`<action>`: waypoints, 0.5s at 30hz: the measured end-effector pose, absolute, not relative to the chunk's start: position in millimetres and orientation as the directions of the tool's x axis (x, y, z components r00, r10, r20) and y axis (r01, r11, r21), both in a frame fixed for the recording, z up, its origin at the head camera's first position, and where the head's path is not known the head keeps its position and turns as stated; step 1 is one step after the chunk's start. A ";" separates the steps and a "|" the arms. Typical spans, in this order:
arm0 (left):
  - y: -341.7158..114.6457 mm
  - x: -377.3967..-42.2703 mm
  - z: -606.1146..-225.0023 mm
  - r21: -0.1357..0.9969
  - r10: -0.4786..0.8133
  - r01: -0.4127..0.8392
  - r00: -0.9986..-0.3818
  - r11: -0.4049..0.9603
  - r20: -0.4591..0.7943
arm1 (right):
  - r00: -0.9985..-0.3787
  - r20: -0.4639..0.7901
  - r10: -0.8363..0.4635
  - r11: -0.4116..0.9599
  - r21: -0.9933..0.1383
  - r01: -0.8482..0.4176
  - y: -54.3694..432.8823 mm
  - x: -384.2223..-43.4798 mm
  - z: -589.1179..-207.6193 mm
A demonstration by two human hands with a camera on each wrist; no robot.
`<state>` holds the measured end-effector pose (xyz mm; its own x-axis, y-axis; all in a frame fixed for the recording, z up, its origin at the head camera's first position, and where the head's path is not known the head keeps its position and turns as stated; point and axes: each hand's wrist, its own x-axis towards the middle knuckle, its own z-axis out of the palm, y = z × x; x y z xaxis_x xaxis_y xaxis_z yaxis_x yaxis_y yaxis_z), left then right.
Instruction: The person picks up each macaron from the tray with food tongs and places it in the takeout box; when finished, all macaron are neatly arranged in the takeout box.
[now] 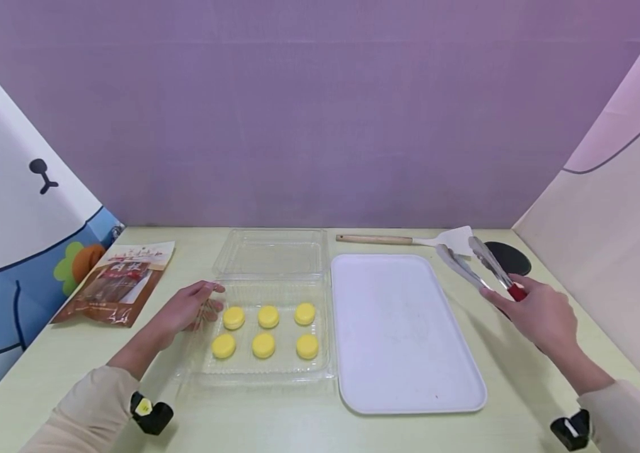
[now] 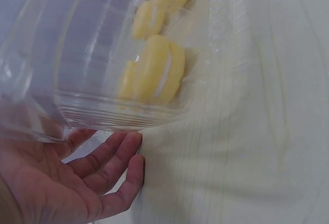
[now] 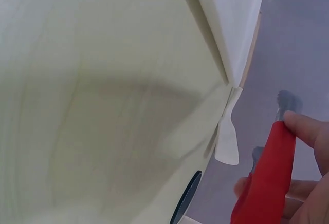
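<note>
A clear plastic clamshell box (image 1: 274, 371) lies with its lid (image 1: 274, 251) folded back, and several yellow macarons (image 1: 263, 345) sit inside in two rows. My left hand (image 1: 192, 305) holds the box's left side, thumb at the rim and fingers against the outer wall. In the left wrist view those fingers (image 2: 110, 165) curve beside the ribbed wall, close to a macaron (image 2: 159, 70) with a pale filling. My right hand (image 1: 543, 311) grips metal tongs (image 1: 492, 261) by their red handle (image 3: 270, 175). The tongs' tips are apart, raised above the table, with nothing between them.
A white tray (image 1: 404, 340) lies right of the box. Behind it rests a white spatula (image 1: 455, 239) with a wooden handle. A black round disc (image 1: 506, 258) is at the back right, and a brown food packet (image 1: 118, 283) lies at the left.
</note>
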<state>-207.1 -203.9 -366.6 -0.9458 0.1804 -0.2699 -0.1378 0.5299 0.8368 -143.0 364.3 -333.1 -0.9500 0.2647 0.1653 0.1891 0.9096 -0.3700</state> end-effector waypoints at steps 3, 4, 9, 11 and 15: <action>-203.9 -206.8 -366.8 0.838 0.181 -0.139 -0.945 0.528 -0.272 | -0.949 0.107 0.298 0.900 -0.363 0.241 367.5 -141.3 -335.0; -203.9 -206.7 -366.8 0.838 0.181 -0.139 -0.945 0.528 -0.272 | -0.947 0.088 0.308 0.896 -0.361 0.258 368.4 -140.7 -335.6; -203.7 -206.2 -366.7 0.842 0.182 -0.135 -0.947 0.523 -0.265 | -0.941 0.006 0.340 0.882 -0.349 0.316 371.4 -138.7 -338.6; -203.6 -206.1 -366.8 0.844 0.183 -0.132 -0.948 0.521 -0.261 | -0.940 -0.023 0.341 0.882 -0.339 0.328 372.4 -138.5 -340.5; -203.7 -206.0 -366.8 0.845 0.184 -0.130 -0.948 0.519 -0.259 | -0.939 -0.065 0.339 0.881 -0.329 0.341 374.5 -138.6 -345.6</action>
